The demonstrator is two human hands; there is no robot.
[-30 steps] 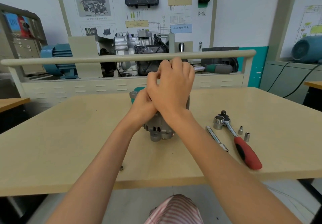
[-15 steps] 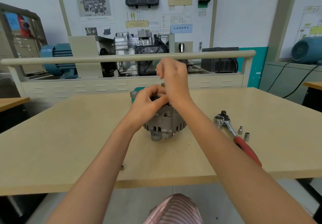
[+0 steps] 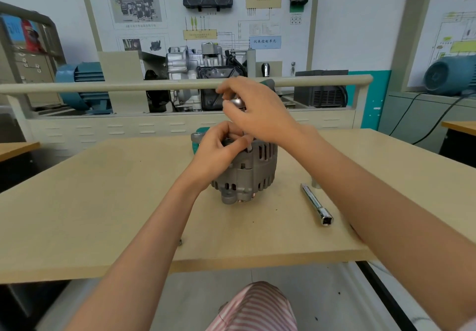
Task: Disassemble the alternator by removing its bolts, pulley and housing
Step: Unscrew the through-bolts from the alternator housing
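**Tool held over alternator as bolt work goes on**

The alternator (image 3: 247, 171) is seen standing near the middle of the table (image 3: 103, 202), its vented housing uppermost. Its top is gripped by the left hand (image 3: 219, 150), fingers curled over the rim. Above it, a slim tool with a shiny metal head (image 3: 238, 103) is pinched in the curled fingers of the right hand (image 3: 257, 109), its shaft running down to a small socket (image 3: 249, 148) at the housing edge. A socket extension (image 3: 316, 204) lies just right of the alternator. If the shaft is tilted, the bolt head could be slipped off or rounded; if the left hand's hold is relaxed, the alternator could be tipped.
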